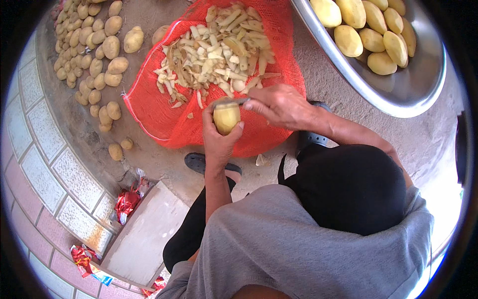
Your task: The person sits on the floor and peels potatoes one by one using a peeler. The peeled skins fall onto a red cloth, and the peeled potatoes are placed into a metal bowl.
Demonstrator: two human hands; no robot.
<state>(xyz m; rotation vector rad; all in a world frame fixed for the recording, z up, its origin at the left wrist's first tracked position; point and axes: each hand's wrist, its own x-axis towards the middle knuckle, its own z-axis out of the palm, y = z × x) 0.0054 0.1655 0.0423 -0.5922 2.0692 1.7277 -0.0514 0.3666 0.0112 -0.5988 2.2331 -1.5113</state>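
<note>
My left hand (220,140) holds a peeled yellow potato (227,120) upright, fingers on its left side and thumb on its right. From the right, my right hand (282,106) grips a bladed tool (228,102), a knife or a peeler. Its blade lies across the top of the potato; blur hides its exact shape. Beneath both hands spreads a red mesh sack (175,125). A heap of potato peelings (220,52) lies on the sack, just beyond the hands.
At the upper right stands a metal basin (403,91) holding several peeled potatoes (373,33). Many unpeeled potatoes (95,67) lie on the concrete floor at left. A pale board (145,228) and red wrappers (127,203) lie lower left, near a tiled wall (44,168).
</note>
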